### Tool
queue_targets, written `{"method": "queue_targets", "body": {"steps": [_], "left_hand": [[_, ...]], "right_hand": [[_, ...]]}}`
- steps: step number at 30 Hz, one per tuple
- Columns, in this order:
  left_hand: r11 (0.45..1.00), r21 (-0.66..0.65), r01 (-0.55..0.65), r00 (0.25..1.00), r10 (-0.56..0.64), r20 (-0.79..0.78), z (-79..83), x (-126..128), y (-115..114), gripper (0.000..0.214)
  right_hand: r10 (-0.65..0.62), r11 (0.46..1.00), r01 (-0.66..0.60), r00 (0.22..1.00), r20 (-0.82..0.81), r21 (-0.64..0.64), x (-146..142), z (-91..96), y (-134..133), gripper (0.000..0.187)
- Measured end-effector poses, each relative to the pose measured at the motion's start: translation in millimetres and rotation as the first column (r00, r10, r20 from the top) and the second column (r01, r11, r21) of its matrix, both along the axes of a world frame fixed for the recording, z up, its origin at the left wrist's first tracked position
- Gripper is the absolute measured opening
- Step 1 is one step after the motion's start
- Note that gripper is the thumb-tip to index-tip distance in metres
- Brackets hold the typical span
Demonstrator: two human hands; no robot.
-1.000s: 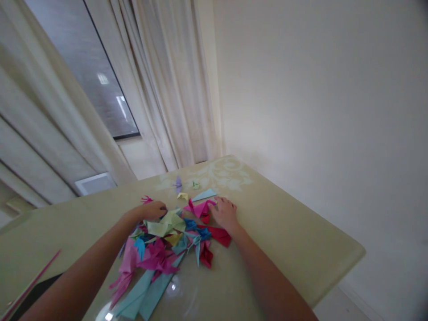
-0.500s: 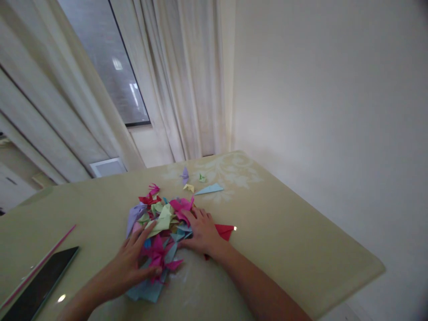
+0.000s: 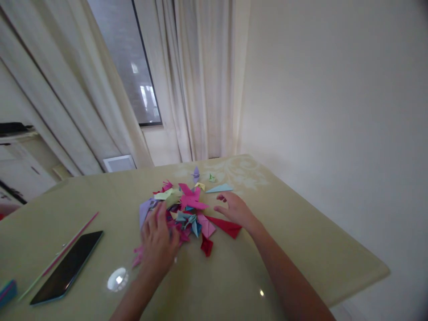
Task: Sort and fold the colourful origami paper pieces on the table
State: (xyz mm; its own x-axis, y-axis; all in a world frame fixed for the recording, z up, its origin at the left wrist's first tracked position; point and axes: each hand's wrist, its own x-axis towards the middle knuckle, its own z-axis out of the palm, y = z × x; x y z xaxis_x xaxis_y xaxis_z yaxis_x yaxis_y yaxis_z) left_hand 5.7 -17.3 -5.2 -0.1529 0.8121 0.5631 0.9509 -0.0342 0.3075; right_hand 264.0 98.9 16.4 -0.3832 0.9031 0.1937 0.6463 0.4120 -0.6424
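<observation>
Where our hands lie, the table (image 3: 301, 236): we see a pale yellow-green top, smooth and glossy, with round glints of light near us and a faint cream scroll pattern at its far corner.
Room: cream curtains (image 3: 200, 80) hang in long soft folds behind the table, a dark window (image 3: 130, 58) shows between them, and a plain off-white wall (image 3: 334, 89) stands to our right.
Paper: our pile of folded paper pieces (image 3: 185, 207) sits mid-table, all sharp creases and points, in magenta, pink, lime, lilac, teal and red.
Strays: a light blue triangle (image 3: 220, 188) lies flat beyond the pile, with a small lilac fold (image 3: 196, 172) just behind it.
Left hand (image 3: 158, 243): it lies palm down on the near edge of the pile, fingers spread and loose, gripping nothing; it is blurred.
Right hand (image 3: 236, 209): it is beside the pile's right side, fingers relaxed and slightly curled, holding nothing, with a flat red piece (image 3: 227, 226) just under the wrist.
Left of us: a dark, shiny phone (image 3: 67, 267) lies flat, and a thin pink stick (image 3: 72, 243) runs alongside it.
</observation>
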Motion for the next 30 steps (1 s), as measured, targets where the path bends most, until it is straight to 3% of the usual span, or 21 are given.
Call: {"method": "queue_targets", "body": {"steps": [3,5,7,11,15,19,21,24,27,30], "left_hand": [[0.934,-0.125,0.335,0.936,-0.346,-0.072,-7.2,54,-3,0.046],[0.885,-0.194,0.423,0.893,-0.443,-0.075,-19.5,74,-2,0.043],[0.882,-0.223,0.415,0.893,-0.442,-0.088,-32.7,76,1,0.040],[0.937,-0.235,0.260,0.943,-0.299,-0.147,-48.8,48,8,0.041],[0.967,-0.187,0.173,0.959,-0.209,-0.192,-49.7,33,7,0.058],[0.948,-0.149,0.282,0.935,-0.307,-0.179,-44.1,46,-1,0.040],[0.908,-0.167,0.383,0.898,-0.409,-0.163,-42.8,53,-7,0.034],[0.854,-0.214,0.474,0.857,-0.503,-0.112,-43.4,57,-13,0.051],[0.891,-0.241,0.384,0.914,-0.404,-0.037,-42.8,57,-12,0.056],[0.901,-0.272,0.338,0.938,-0.346,0.019,-41.5,55,-8,0.042]], "right_hand": [[0.041,0.990,-0.021,0.989,0.141,-0.142,17,-9.6,1,0.052],[0.052,0.980,-0.021,0.987,0.152,-0.197,21,-20.5,-3,0.055],[0.054,0.972,-0.018,0.987,0.150,-0.235,24,-29.6,-5,0.050],[0.068,0.971,-0.034,0.988,0.139,-0.238,31,-36.3,-4,0.025],[-0.022,0.996,0.029,0.997,0.080,-0.079,36,-41.6,6,0.003],[-0.205,0.965,0.214,0.976,-0.072,0.151,33,-50.6,30,0.017],[-0.244,0.952,0.251,0.968,-0.064,0.175,27,-50.8,51,0.022],[-0.249,0.957,0.244,0.968,0.016,0.157,16,-44.5,87,0.020],[-0.225,0.972,0.214,0.965,0.134,0.093,7,-36.9,111,0.009],[-0.233,0.973,0.225,0.943,0.237,0.057,8,-33.8,106,0.012]]}}
